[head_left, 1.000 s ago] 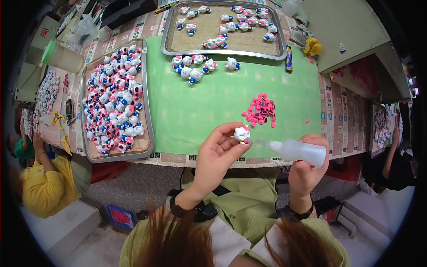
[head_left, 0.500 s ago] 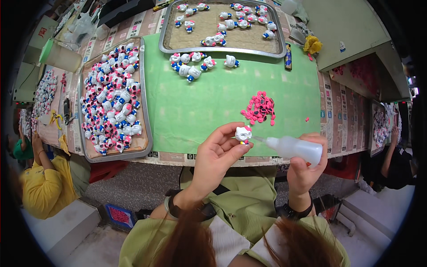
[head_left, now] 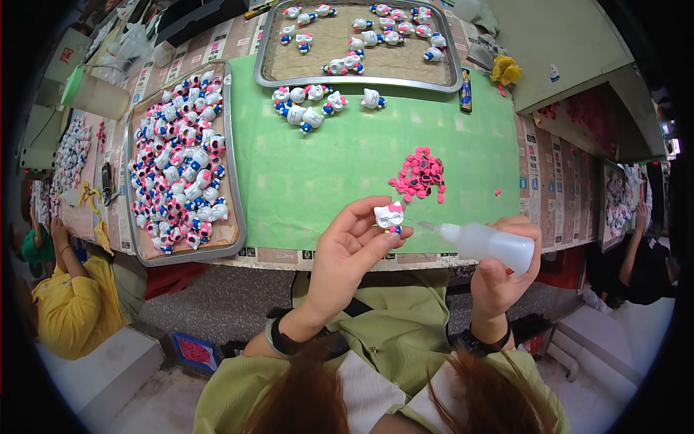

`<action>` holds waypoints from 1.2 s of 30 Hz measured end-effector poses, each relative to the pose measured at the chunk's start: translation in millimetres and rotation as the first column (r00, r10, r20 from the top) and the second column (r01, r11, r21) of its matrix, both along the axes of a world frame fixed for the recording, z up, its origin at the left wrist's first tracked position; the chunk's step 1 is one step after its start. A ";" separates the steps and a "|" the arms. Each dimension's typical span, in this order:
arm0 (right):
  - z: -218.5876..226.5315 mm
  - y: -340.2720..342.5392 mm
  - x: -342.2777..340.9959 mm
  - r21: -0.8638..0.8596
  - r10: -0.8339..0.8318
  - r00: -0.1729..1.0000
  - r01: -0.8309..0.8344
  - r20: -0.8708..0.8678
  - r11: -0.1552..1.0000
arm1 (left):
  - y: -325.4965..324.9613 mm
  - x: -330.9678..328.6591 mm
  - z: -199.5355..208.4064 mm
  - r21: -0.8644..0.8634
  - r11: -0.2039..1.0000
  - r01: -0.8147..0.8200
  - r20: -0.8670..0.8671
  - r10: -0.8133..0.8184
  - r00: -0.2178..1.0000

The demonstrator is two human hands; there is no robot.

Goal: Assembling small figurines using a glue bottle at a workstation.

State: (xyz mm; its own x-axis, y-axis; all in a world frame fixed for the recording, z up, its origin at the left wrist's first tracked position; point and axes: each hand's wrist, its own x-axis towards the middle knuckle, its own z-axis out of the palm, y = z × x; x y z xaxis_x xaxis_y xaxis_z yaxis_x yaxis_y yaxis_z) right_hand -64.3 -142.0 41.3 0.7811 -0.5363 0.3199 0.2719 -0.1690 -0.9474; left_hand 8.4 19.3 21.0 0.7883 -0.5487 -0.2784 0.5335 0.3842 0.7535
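Observation:
My left hand (head_left: 349, 242) pinches a small white cat figurine (head_left: 390, 216) with a pink bow and blue clothes between thumb and fingers. The figurine is upright, its head above the fingertips. In my right hand (head_left: 506, 271) lies a white translucent squeeze bottle (head_left: 486, 244), tilted sideways with its thin nozzle pointing left at the figurine. The fine tip ends close to the figurine's head; whether it touches, I cannot tell. Just beyond my hands a pile of small pink pieces (head_left: 419, 175), some with dark faces, lies on the green mat (head_left: 325, 177).
A metal tray (head_left: 238, 195) heaped with figurines stands at the left. Another tray (head_left: 361, 82) with scattered figurines is at the far side, and a loose group of figurines (head_left: 307, 116) lies before it. A dark tube (head_left: 466, 92) lies right of that tray. Co-workers sit on both sides.
The figurine in my left hand has shifted slightly left. The bottle has moved a little right and down, so there is more space between its body and the figurine.

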 end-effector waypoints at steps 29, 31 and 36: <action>-34.7 -66.6 50.8 -0.138 -0.172 0.958 0.143 -0.229 0.980 | 3.1 9.1 -18.3 0.149 0.982 -0.114 0.062 0.106 0.992; -31.3 -81.0 61.0 -0.261 -0.222 0.921 0.139 -0.321 0.955 | 3.2 15.2 -27.2 0.190 0.974 -0.121 0.062 0.111 0.992; -51.8 -101.1 69.0 -0.294 -0.217 0.841 0.072 -0.497 0.953 | -0.9 16.1 -7.3 0.247 0.969 -0.024 0.096 0.000 0.995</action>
State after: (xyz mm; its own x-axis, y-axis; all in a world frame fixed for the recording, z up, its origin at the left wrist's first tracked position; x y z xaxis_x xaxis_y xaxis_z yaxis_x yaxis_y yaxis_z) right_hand 4.7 -243.1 -10.5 0.7899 -0.6125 0.0311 -0.2922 -0.4205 -0.8590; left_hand 24.5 18.4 13.7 0.8240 -0.4621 -0.3279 0.4514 0.1855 0.8729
